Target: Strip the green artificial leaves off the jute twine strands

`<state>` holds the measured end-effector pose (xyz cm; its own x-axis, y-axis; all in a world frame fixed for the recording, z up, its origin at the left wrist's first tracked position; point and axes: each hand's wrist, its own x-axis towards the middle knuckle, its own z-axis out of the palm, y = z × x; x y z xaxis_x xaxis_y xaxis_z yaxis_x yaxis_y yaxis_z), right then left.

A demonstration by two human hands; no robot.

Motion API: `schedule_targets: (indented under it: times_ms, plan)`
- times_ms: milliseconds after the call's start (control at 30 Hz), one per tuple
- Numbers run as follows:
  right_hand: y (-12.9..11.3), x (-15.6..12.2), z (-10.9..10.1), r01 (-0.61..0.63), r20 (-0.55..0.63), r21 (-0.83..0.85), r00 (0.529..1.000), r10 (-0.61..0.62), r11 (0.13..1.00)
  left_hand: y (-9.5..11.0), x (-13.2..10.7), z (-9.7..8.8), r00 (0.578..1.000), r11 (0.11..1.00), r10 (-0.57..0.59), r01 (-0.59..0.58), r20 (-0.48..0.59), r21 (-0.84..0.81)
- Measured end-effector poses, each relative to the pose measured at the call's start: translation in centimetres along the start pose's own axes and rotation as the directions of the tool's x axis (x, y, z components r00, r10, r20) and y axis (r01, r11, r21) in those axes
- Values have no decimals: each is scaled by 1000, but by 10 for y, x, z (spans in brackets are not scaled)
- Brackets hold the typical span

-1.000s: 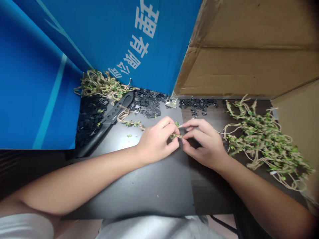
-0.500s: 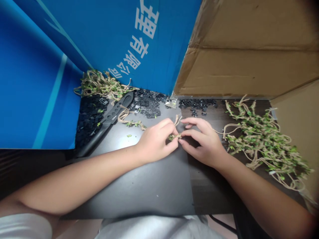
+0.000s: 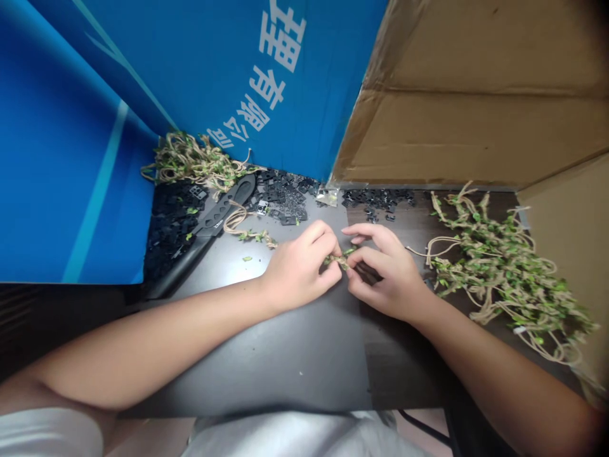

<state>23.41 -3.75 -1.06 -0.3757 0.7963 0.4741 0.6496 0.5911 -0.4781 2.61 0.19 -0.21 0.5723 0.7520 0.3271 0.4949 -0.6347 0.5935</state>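
Between my hands is a leafy twine strand [image 3: 341,260], beige cord braided with small green leaves. My left hand [image 3: 302,270] is closed, its thumb and fingers pinching the strand. From behind that hand the strand's tail runs left over the grey surface and finishes in a loose cord loop. My right hand [image 3: 392,273] faces it, thumb and index finger pinched on the strand's right end while the other fingers are curved and raised. A green leaf pokes out by the right fingertips. Much of the held section is hidden by the fingers.
A heap of leafy twine [image 3: 504,266] lies at right; another bundle [image 3: 190,162] sits at back left. A black long-handled tool [image 3: 214,222] lies left, beside black plastic scraps [image 3: 285,197]. A blue printed panel [image 3: 309,127] and cardboard wall [image 3: 451,133] stand behind the table [image 3: 285,362].
The cord ends that stuck up between my hands no longer show there. My right fingertips have shifted slightly, and more green leaf is visible beside them. My left hand stays nearly in place.
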Motion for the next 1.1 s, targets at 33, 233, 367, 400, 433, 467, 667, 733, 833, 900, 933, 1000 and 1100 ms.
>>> schedule_targets:
  times_ms: [33,233,367,400,433,467,667,733,833,900,933,1000,1100]
  plan:
    - [-1,0,-1,-2,9,8,1000,2,1000,0,0,0,1000,1000,-1,1,-3,3]
    - [-3,0,-3,-26,7,-33,1000,26,999,-8,2,1,999,993,50,-50,-3,-105]
    - [2,0,-1,15,-55,-96,998,-20,995,-12,2,1,998,984,62,-60,4,-167]
    - [4,0,0,17,-65,-98,998,-24,995,-12,2,2,998,984,62,-60,6,-169]
    - [4,0,0,15,-69,-96,997,-22,995,-12,2,2,998,984,59,-57,7,-166]
    - [4,0,0,10,-67,-89,998,-16,996,-12,2,2,999,986,53,-52,4,-158]
    - [-3,1,-4,-18,-27,-96,1000,16,995,-10,4,2,1000,992,2,-5,-23,-126]
    - [-3,0,-5,-32,-35,-114,999,28,993,-11,4,1,1000,992,-2,-1,-27,-129]
    - [0,0,-4,-42,-30,-119,999,39,992,-12,5,1,999,990,3,-8,-34,-143]
    - [3,0,-3,-40,-26,-116,999,37,992,-13,5,0,1000,986,13,-17,-27,-164]
    - [4,0,-2,-35,-25,-110,999,32,993,-13,5,1,1000,985,17,-20,-21,-170]
    - [5,1,-1,-20,-20,-73,1000,19,997,-13,4,1,1000,985,22,-24,-14,-169]
    - [4,2,-4,-31,-8,69,999,32,997,-14,4,1,1000,984,20,-23,-18,-174]
